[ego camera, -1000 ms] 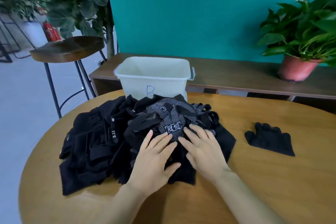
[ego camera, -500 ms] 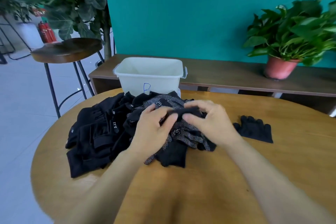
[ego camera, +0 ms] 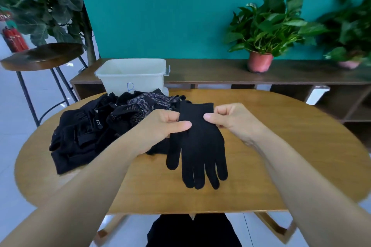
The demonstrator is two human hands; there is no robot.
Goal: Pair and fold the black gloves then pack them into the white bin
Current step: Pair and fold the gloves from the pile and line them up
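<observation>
A plain black knit glove (ego camera: 198,144) hangs above the wooden table, cuff up and fingers pointing toward me. My left hand (ego camera: 160,126) pinches the cuff's left side and my right hand (ego camera: 230,120) pinches its right side. A heap of black gloves (ego camera: 96,126), some with white dots, lies to the left on the round table (ego camera: 281,156). The white bin (ego camera: 132,76) stands behind the heap at the table's far edge and looks empty from here. The single glove seen earlier on the right is hidden or out of sight.
A long wooden bench (ego camera: 220,72) runs behind the table along the teal wall, with a potted plant (ego camera: 265,32) on it. A round stool (ego camera: 44,56) stands at the left. My dark-clothed legs (ego camera: 192,230) show under the table's near edge.
My hands left the heap, lifted one plain black glove out of it and now hold it up by the cuff toward the right. The camera view shifted upward and back.
</observation>
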